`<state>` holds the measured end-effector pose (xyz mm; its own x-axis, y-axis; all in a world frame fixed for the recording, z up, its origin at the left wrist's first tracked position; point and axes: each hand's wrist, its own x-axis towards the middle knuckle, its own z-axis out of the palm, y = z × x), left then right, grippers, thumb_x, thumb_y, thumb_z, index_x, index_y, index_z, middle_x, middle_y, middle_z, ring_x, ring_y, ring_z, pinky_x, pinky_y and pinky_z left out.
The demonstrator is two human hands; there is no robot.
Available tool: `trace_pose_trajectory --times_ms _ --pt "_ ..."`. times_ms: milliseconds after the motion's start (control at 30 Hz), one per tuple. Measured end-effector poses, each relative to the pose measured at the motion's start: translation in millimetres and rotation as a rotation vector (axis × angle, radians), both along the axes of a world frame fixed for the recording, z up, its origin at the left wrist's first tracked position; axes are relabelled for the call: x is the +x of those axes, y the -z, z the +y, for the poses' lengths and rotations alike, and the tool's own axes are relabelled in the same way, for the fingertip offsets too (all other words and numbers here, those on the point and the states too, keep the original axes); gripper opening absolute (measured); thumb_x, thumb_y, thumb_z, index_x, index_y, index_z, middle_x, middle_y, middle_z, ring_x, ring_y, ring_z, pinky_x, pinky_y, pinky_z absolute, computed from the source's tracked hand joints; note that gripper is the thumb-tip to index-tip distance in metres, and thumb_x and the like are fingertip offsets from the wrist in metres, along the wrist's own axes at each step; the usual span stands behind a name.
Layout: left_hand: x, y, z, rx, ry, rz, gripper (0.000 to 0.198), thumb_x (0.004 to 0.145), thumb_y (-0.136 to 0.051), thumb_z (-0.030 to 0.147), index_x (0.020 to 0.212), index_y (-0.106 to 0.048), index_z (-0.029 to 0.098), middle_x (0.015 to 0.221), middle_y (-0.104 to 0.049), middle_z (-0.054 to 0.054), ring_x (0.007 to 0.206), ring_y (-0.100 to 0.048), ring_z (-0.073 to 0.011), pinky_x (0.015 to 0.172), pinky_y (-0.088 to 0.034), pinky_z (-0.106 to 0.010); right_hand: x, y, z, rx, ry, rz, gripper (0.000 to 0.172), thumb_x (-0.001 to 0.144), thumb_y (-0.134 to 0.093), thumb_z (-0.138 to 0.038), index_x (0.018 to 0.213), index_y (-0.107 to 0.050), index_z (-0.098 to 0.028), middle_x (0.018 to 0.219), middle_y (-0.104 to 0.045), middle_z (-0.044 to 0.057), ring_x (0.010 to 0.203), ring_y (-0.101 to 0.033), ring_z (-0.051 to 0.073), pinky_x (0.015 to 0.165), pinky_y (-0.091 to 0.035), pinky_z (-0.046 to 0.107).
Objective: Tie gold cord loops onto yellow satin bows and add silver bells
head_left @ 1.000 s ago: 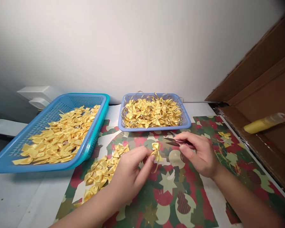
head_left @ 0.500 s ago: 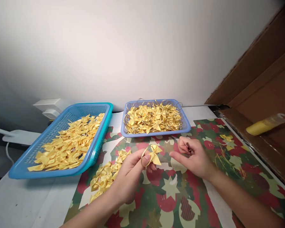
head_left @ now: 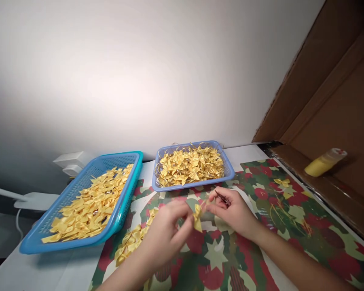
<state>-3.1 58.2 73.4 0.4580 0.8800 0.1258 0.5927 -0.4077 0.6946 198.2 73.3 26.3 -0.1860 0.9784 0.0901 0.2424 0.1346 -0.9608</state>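
Note:
My left hand (head_left: 171, 226) is closed on a yellow ribbon bow (head_left: 197, 220), which hangs past its fingertips over the table; the hand is somewhat blurred. Close by on the right, my right hand (head_left: 235, 212) is closed, thumb and forefinger pinched near the bow's upper end. A small dark tool (head_left: 223, 199) is tucked in its fingers; its exact kind cannot be made out. Something thin, perhaps the bow's gold cord, spans the gap between the hands, but blur hides it. Loose yellow bows (head_left: 130, 242) lie beside my left forearm.
At left stands a blue basket (head_left: 33, 244) heaped with bows, nested in a teal one. A smaller periwinkle basket (head_left: 194, 186) at the back holds bows with gold loops. Cord scraps (head_left: 286, 212) lie at right, near a yellow bottle (head_left: 321, 163) by the cardboard wall.
My right hand has moved left, up to the bow. My left hand has turned, so its back now covers the gold loop. The view has tilted up slightly.

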Motion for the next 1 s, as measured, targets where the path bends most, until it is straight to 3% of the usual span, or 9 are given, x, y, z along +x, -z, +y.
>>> trace_pose_trajectory --times_ms 100,233,400,500,600,767,900,1000 --pt "-4 -23.1 31 0.072 -0.192 -0.050 0.030 0.088 -0.041 0.029 0.062 -0.051 0.019 0.061 -0.054 0.000 0.060 -0.051 -0.0158 0.057 -0.038 -0.026 5 -0.8 4 -0.036 -0.021 -0.010 0.024 0.076 -0.072 -0.035 0.082 -0.054 -0.019 0.056 -0.029 -0.011 0.051 -0.031 0.008 0.051 -0.031 0.020" --pt "-5 -47.8 91 0.071 -0.386 -0.003 0.028 0.085 -0.040 0.032 0.065 -0.054 0.018 0.062 -0.055 0.001 0.063 -0.052 -0.0166 0.053 -0.035 -0.025 3 6.4 -3 0.014 -0.150 -0.271 0.021 0.076 -0.071 -0.029 0.087 -0.056 -0.021 0.072 -0.056 -0.003 0.064 -0.053 0.013 0.058 -0.040 0.022" --pt "-12 -53.5 159 0.053 -0.446 0.145 0.028 0.090 -0.045 0.029 0.075 -0.063 0.014 0.068 -0.062 -0.001 0.068 -0.059 -0.0179 0.057 -0.044 -0.027 -3 21.3 -9 0.228 -0.284 -0.631 0.009 0.080 -0.062 -0.015 0.083 -0.056 -0.020 0.082 -0.065 0.002 0.076 -0.059 0.019 0.060 -0.038 0.026" --pt "-22 -48.8 183 0.046 -0.502 0.253 0.025 0.093 -0.056 0.035 0.102 -0.064 0.013 0.098 -0.066 -0.006 0.086 -0.064 -0.0186 0.075 -0.054 -0.036 -4 28.0 -7 0.302 -0.277 -0.636 0.009 0.081 -0.063 -0.015 0.084 -0.056 -0.020 0.084 -0.064 0.002 0.078 -0.058 0.019 0.062 -0.037 0.028" --pt "-33 -40.2 191 0.020 -0.487 0.348 0.032 0.093 -0.058 0.034 0.118 -0.059 0.015 0.118 -0.062 -0.009 0.099 -0.063 -0.0221 0.084 -0.055 -0.042 -5 33.8 -6 0.346 -0.227 -0.604 0.010 0.081 -0.064 -0.015 0.083 -0.055 -0.020 0.087 -0.062 0.003 0.080 -0.056 0.020 0.063 -0.038 0.029" --pt "-39 -24.2 191 0.056 -0.391 0.410 0.032 0.093 -0.058 0.036 0.116 -0.061 0.014 0.116 -0.063 -0.006 0.099 -0.064 -0.0248 0.083 -0.055 -0.041 -4 37.9 -5 0.379 -0.221 -0.578 0.009 0.081 -0.064 -0.016 0.084 -0.057 -0.019 0.090 -0.061 0.004 0.085 -0.053 0.021 0.070 -0.041 0.032" --pt "-37 -23.5 183 0.245 -0.462 0.359 0.023 0.090 -0.059 0.026 0.108 -0.060 0.013 0.106 -0.062 -0.010 0.094 -0.061 -0.0215 0.082 -0.051 -0.039 -2 36.5 -5 0.365 -0.220 -0.566 0.009 0.082 -0.065 -0.019 0.089 -0.059 -0.019 0.094 -0.061 0.006 0.090 -0.053 0.023 0.077 -0.044 0.035" --pt "-35 -28.0 157 0.403 -0.514 0.290 0.019 0.087 -0.052 0.017 0.104 -0.058 0.013 0.099 -0.059 -0.010 0.092 -0.057 -0.0218 0.083 -0.045 -0.035 -1 37.7 -3 0.366 -0.200 -0.563 0.010 0.084 -0.062 -0.020 0.093 -0.060 -0.018 0.097 -0.061 0.007 0.092 -0.052 0.024 0.080 -0.045 0.037"
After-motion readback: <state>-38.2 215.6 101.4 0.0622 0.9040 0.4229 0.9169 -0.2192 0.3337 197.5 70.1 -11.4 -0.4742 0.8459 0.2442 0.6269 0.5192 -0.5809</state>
